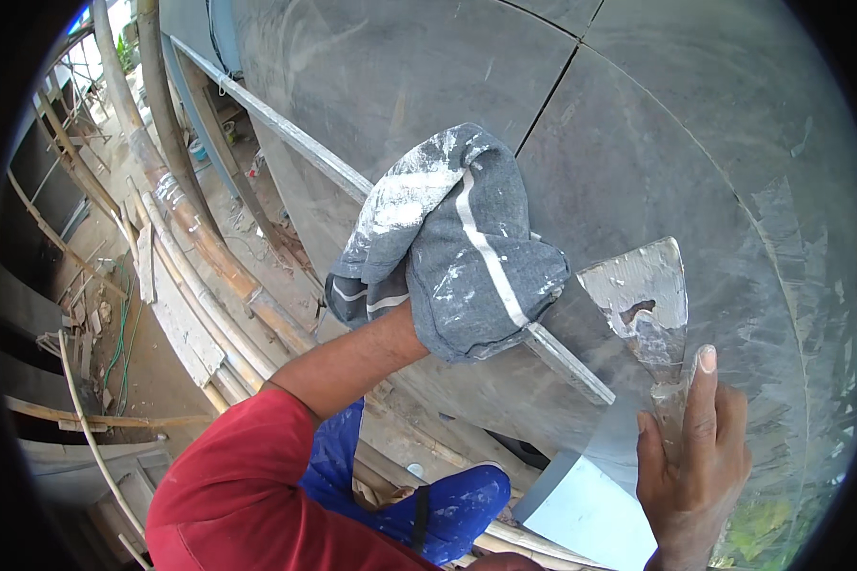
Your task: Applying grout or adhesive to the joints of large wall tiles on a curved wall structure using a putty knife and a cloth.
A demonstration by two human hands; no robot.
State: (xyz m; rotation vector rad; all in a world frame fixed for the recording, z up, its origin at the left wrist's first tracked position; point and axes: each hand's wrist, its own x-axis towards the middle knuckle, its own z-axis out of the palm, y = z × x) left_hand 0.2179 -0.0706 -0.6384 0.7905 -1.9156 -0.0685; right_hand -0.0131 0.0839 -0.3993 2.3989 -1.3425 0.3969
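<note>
A grey cloth (pixel 471 247) with white stripes and white smears covers my left hand. Only my left wrist (pixel 405 333) shows below it, so the fingers are hidden. Behind the cloth a long, narrow metal bar (pixel 290 128) slants across the grey wall panel (pixel 409 76). One end of the bar comes out at the lower right of the cloth. My right hand (pixel 700 466) is closed round the handle of a putty knife (pixel 643 295), index finger stretched along it. The broad blade points up toward the panel and is coated with pale filler.
Dark joints (pixel 550 95) divide the panels, and a thin raised seam curves down the right side. Bamboo poles (pixel 209 243) run along the left, with a pale plank (pixel 176 314) beside them. Debris and a green hose (pixel 119 352) lie on the ground below. A light-blue surface (pixel 590 514) is near my right hand.
</note>
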